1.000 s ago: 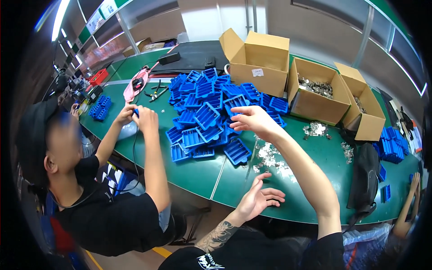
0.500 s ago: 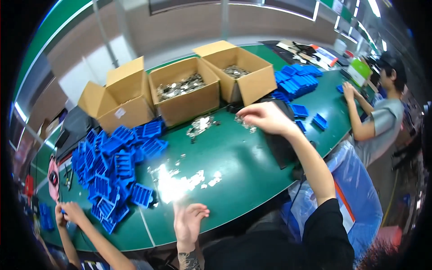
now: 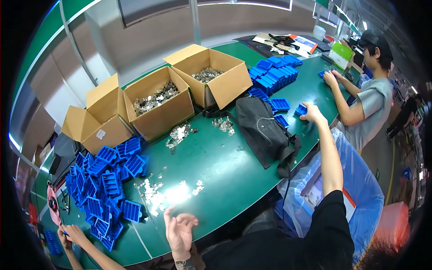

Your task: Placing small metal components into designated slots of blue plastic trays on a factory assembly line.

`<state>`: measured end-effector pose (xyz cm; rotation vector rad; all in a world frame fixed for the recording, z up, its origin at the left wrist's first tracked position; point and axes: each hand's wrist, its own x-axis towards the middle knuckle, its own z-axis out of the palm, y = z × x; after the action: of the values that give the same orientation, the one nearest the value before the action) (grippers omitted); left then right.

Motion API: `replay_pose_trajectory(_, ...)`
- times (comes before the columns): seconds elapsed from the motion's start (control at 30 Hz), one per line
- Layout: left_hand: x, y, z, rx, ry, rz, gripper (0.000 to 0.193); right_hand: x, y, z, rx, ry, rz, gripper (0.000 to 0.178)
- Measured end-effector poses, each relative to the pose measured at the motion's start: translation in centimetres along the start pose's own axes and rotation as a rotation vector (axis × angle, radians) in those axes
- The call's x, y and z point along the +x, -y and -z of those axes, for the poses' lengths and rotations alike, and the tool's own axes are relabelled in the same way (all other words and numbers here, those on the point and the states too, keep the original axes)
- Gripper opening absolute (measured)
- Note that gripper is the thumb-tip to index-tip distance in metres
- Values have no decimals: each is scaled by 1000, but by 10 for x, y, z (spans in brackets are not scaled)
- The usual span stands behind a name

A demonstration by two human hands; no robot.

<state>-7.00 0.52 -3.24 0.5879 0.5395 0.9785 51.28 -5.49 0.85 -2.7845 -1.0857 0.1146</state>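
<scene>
My right hand (image 3: 311, 113) stretches out to the right over the green table and pinches the near edge of a small blue compartment tray (image 3: 300, 109). The tray is at table level; whether it is lifted cannot be told. My left hand (image 3: 181, 230) hovers near the table's front edge, palm turned up, fingers loosely bent and apart, with nothing visible in it. Just beyond it lie scattered small metal pieces (image 3: 154, 198), partly washed out by glare. Two more blue trays, a flat one (image 3: 281, 104) and a smaller-looking one (image 3: 282, 120), lie left of my right hand.
Open cartons (image 3: 158, 104) with metal pieces line the back. A heap of blue trays (image 3: 108, 180) lies left, neat stacks (image 3: 275, 74) at back right. A black bag (image 3: 258, 126) rests mid-table. Co-workers' hands work at both ends. A blue-lined bin (image 3: 360, 180) stands below the edge.
My right hand has left the small metal pieces behind the black bag, moved right, and taken hold of a blue tray. My left hand stays near the front edge. The view has turned right.
</scene>
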Motion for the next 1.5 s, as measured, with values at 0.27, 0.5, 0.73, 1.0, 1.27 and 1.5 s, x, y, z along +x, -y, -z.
replay_pose_trajectory(0.27, -2, -1, -1, -18, 20, -4, 37, -21, 10, 9, 125, -334, 120, 68)
replay_pose_trajectory(0.5, -3, 0, -5, 26, 5, 0, 40, -150, 184, 75, 522, -20, 787, 59)
replay_pose_trajectory(0.73, -12, 8, -24, -93, 183, 165, 83, -250, 286, 13, 448, 464, 1421, 63)
replay_pose_trajectory(1.0, -18, -2, 10, -210, -111, -6, 57, -265, 337, -38, 560, 342, 1500, 63)
replay_pose_trajectory(1.27, -15, -12, 24, -366, 66, -57, 54, -227, 381, -93, 475, 152, 1324, 25)
replay_pose_trajectory(1.5, -12, -14, 25, -334, 86, -42, 56, -231, 386, -97, 475, 77, 1354, 15)
